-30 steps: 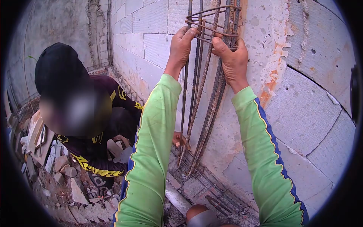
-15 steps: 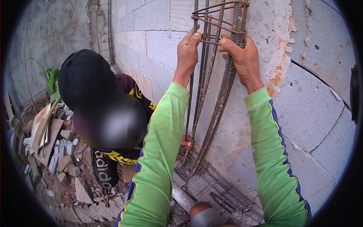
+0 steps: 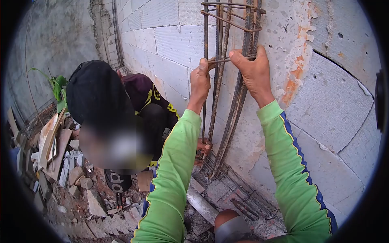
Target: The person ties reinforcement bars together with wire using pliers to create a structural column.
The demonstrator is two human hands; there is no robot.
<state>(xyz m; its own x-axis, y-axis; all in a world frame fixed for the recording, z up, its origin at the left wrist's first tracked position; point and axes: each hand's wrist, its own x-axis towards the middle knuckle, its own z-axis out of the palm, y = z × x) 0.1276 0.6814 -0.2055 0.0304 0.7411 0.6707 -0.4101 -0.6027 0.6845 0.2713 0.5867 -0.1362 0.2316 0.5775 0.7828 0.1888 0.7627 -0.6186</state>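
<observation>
Bundled upright steel rebars (image 3: 239, 99) stand against the wall and form a column cage. A thin rebar stirrup (image 3: 221, 60) runs across the bars at the height of both hands. My left hand (image 3: 200, 81) pinches the stirrup's left corner beside the left bar. Around its right side, my right hand (image 3: 252, 72) is closed, with the thumb in front and the fingers partly hidden behind the bars. Higher up, more stirrups (image 3: 231, 20) encircle the cage. At the cage's foot, a co-worker's hand (image 3: 205, 146) is by the lower ends of the bars.
A co-worker in a black cap (image 3: 99, 91) crouches at left, close to my left arm. Broken blocks and rubble (image 3: 95, 202) cover the ground, with boards (image 3: 50, 137) leaning there. A horizontal rebar cage (image 3: 247, 194) and a pale pipe (image 3: 200, 204) lie below. Block wall (image 3: 328, 109) rises at right.
Both my hands and the stirrup have moved down along the bars, widening the gap to the stirrups above. The co-worker's head has shifted slightly down and right in view.
</observation>
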